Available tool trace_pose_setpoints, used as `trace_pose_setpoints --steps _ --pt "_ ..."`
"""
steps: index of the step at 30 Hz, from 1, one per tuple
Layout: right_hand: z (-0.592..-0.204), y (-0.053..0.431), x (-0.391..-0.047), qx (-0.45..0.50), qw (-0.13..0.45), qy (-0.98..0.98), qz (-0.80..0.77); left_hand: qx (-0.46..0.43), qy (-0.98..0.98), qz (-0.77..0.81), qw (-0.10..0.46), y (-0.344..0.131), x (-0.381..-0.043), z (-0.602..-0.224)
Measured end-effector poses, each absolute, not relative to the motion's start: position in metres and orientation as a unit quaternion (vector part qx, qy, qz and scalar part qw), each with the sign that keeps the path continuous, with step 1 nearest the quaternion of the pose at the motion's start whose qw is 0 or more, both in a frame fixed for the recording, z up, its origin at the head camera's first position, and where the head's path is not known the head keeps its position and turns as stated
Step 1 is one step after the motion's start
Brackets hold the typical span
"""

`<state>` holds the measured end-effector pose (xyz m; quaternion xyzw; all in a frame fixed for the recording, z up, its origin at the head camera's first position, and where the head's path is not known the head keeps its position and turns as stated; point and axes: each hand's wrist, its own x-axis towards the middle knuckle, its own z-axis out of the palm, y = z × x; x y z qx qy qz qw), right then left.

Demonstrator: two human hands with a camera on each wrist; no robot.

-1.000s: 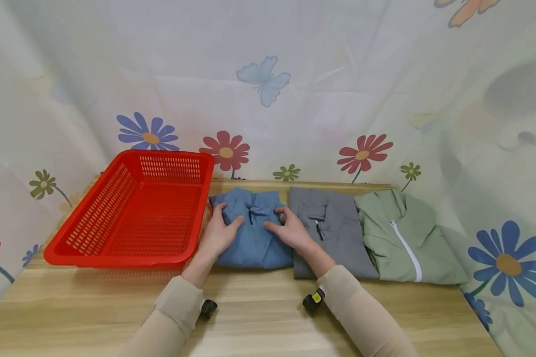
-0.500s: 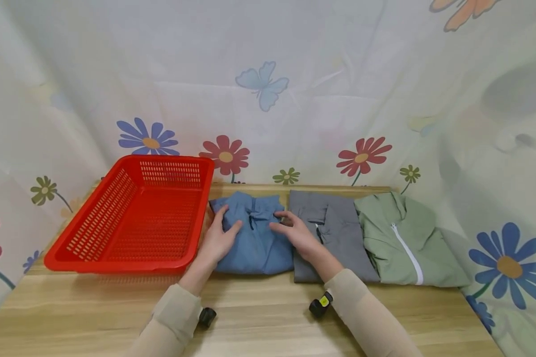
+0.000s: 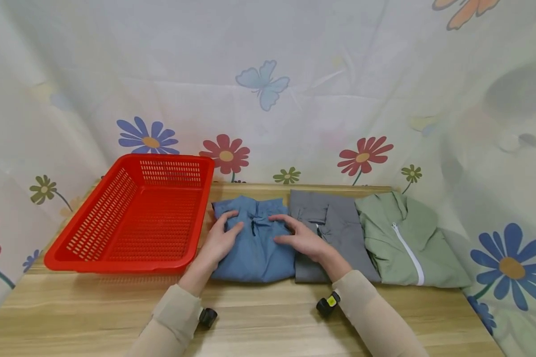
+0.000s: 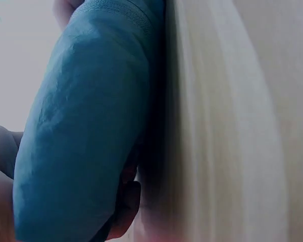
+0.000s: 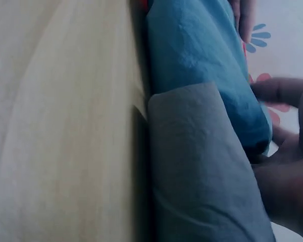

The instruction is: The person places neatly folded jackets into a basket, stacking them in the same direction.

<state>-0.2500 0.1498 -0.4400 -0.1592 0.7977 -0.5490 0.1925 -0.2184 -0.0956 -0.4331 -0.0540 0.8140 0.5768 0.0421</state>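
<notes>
A folded blue jacket (image 3: 254,258) lies on the table right of the red basket, with a dark zip pull near its top. My left hand (image 3: 219,240) holds its left side. The thumb is on top, and in the left wrist view fingers (image 4: 125,209) show at the underside of the blue cloth. My right hand (image 3: 305,242) is at the jacket's right side, thumb and index finger loosely spread over the cloth. Its other fingers are partly hidden in the head view. Beside it lies a folded grey jacket (image 3: 339,248), partly under my right wrist.
On the left stands a red plastic basket (image 3: 129,265) with slotted sides. A folded green jacket (image 3: 437,258) with a white zip lies at the right end of the row. Behind the wooden table (image 3: 259,317) hangs a flower-printed cloth (image 3: 312,114).
The blue jacket has shifted slightly toward me and to the right. My right hand has moved a little right and nearer; the left fingers lie further over the cloth. The basket stays put.
</notes>
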Motion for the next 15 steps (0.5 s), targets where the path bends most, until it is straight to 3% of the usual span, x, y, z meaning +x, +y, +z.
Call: trace_pose_setpoints --steps 15 --pt "-0.426 0.151 -0.25 -0.17 0.127 0.824 -0.525 -0.013 0.771 0.634 0.047 -0.098 -0.206 -0.407"
